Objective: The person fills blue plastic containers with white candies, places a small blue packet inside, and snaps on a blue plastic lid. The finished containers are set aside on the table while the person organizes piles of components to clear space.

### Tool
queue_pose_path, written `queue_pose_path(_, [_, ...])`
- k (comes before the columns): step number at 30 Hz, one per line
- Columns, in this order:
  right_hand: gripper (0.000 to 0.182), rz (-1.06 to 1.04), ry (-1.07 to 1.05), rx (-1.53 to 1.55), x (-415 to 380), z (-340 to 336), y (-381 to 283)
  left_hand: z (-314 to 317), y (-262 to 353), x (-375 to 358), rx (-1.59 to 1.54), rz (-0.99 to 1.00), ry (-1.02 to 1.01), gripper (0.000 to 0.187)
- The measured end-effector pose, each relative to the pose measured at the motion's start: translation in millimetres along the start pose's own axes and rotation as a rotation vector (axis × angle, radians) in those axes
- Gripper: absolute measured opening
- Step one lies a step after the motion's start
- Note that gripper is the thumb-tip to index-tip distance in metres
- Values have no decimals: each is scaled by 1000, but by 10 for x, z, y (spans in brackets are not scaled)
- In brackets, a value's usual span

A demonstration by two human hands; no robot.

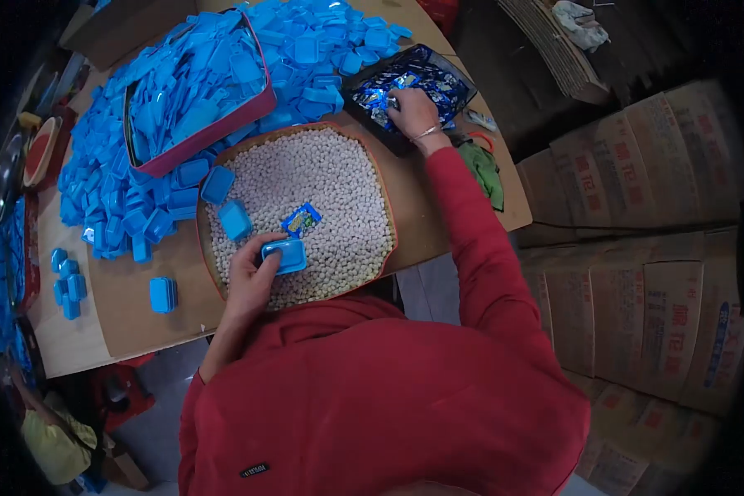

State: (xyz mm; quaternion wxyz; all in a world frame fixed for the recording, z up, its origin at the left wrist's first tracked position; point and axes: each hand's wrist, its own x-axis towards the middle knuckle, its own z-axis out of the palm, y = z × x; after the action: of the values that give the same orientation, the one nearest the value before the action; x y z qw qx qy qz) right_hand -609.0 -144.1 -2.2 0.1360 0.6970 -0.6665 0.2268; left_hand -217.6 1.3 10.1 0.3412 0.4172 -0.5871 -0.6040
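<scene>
My left hand (255,277) holds a small blue plastic box (290,256) over the front of a wide tray (391,217) of small whitish round pellets (339,178). On the pellets just beyond it lies a blue printed packet (301,219). Two more blue boxes, one upper (217,184) and one lower (235,220), rest at the tray's left side. My right hand (416,113) reaches into a black bin (463,78) of shiny blue packets (378,103). Its fingers are curled down at a packet, and the fingertips are partly hidden.
A large heap of blue plastic pieces (306,50) covers the table's back, with a pink-edged box (215,147) full of them. Small blue stacks (163,294) stand at the left front. Green cloth (481,169) lies beside the bin. Cardboard cartons (636,306) are piled at right.
</scene>
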Motion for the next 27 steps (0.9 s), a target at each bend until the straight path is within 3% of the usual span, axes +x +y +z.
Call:
queue_pose_path(1, [21,114,-225,-20,93,54,24,3,3,1,-25,-18,1,24])
queue_pose_path(4, [18,33,-327,-139,271,90,-25,-33,59,-18,-78,-104,2,23])
queue_pose_path(6, [19,12,-254,-167,268,97,-36,-40,46,-37,-192,-179,27,23])
queue_pose_path(7, [18,-49,-205,-165,235,79,-22,-59,4,-15,-161,-64,24,24])
queue_pose_path(9, [19,40,-371,-59,129,7,-39,-71,39,-3,-236,-144,51,26])
queue_pose_path(10, [24,-54,-258,-42,74,-31,-68,-60,87,-6,-270,-184,50,27])
queue_pose_path(13, [11,-75,-257,-164,168,142,-32,-37,153,-28,-274,-198,87,28])
queue_pose_path(21, [17,-314,-453,-302,254,181,-121,-152,66,-24,-514,-237,42,30])
queue_pose_path(24, [15,-395,-551,-391,288,85,-185,-186,55,-10,-696,-201,-68,35])
queue_pose_path(27, [15,-374,-277,-296,185,144,-40,-215,38,-25,-751,-183,-118,41])
